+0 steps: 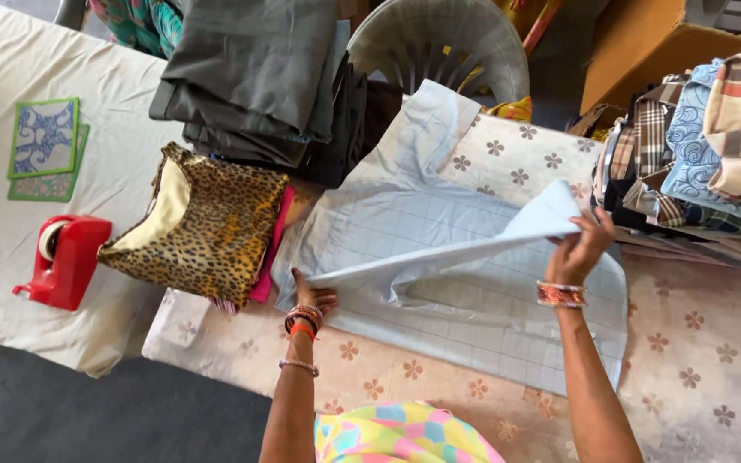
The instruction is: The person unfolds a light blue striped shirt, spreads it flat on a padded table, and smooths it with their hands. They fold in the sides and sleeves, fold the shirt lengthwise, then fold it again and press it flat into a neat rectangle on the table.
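Both hands pinch pale-blue checked shirt fold.

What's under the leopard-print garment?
A pink cloth sticks out from under the leopard-print garment along its right edge, next to the blue shirt held by the left hand and right hand. How far the pink cloth runs underneath is covered.
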